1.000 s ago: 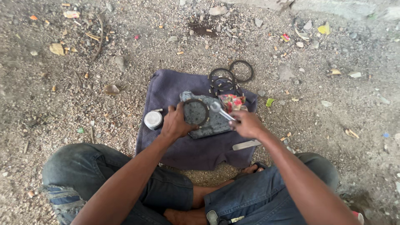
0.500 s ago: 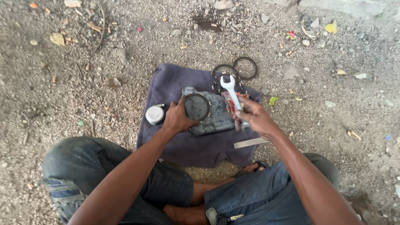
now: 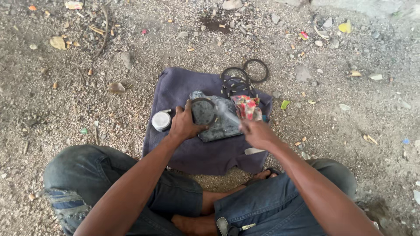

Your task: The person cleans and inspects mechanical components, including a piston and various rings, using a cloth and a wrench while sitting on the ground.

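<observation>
Sitting cross-legged at the near edge of the purple cloth (image 3: 183,83), you've got the grey metal slab (image 3: 218,124) at the cloth's middle as your work surface. Your left hand (image 3: 184,124) is closed over the near-left arc of the dark ring (image 3: 204,111), pinning it flat on the slab. Your right hand (image 3: 258,133) is wrapped shut around a metal tool (image 3: 227,111); it's motion-blurred, so its type is unclear, but its tip angles up-left toward the ring's right side. My read: you're working the ring with the tool against the slab. Keep left fingertips off the arc nearest the tool tip, press the ring dead flat so it can't skate, and keep the tool strokes short. Small round tin (image 3: 161,120) sits on the cloth just left of the slab, spare rings (image 3: 245,75) at the far right edge, red patterned rag (image 3: 246,107) just right of the slab. Don't sweep them with your right elbow.
</observation>
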